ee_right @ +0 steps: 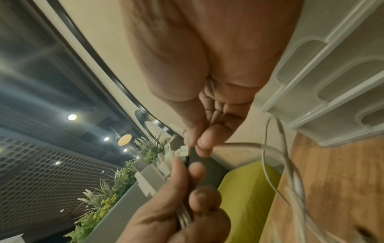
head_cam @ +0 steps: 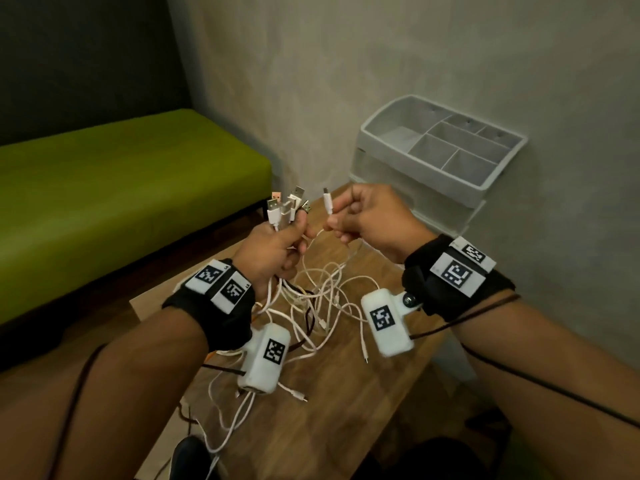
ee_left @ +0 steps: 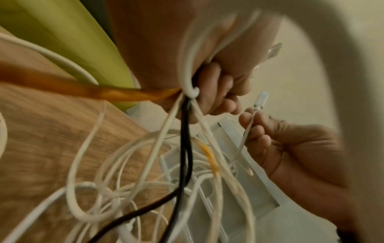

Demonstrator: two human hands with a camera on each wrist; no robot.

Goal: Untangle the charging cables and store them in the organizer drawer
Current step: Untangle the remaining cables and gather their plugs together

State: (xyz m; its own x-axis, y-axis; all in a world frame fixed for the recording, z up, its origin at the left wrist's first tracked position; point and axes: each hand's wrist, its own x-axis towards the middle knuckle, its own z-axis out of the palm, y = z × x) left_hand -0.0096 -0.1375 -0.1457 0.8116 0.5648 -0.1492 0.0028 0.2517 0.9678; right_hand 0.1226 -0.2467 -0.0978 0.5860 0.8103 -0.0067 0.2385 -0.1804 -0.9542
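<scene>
A tangle of mostly white charging cables [head_cam: 318,306] hangs from both hands onto the wooden table [head_cam: 346,420]. My left hand [head_cam: 277,244] grips a bunch of cable ends, with several USB plugs [head_cam: 284,206] sticking up out of the fist. In the left wrist view a black cable [ee_left: 185,148] and an orange cable [ee_left: 93,92] run through that fist [ee_left: 218,85] too. My right hand [head_cam: 367,216] pinches a single white cable just below its small plug [head_cam: 327,200], plug upward, close beside the left hand. The white organizer [head_cam: 440,157] stands at the table's far right corner.
The organizer's open top tray has several compartments [head_cam: 460,147], and translucent drawers [ee_right: 332,78] sit below it. A green bench [head_cam: 121,178] runs along the left. Loose cable ends [head_cam: 298,396] lie on the table near me. A grey wall stands behind.
</scene>
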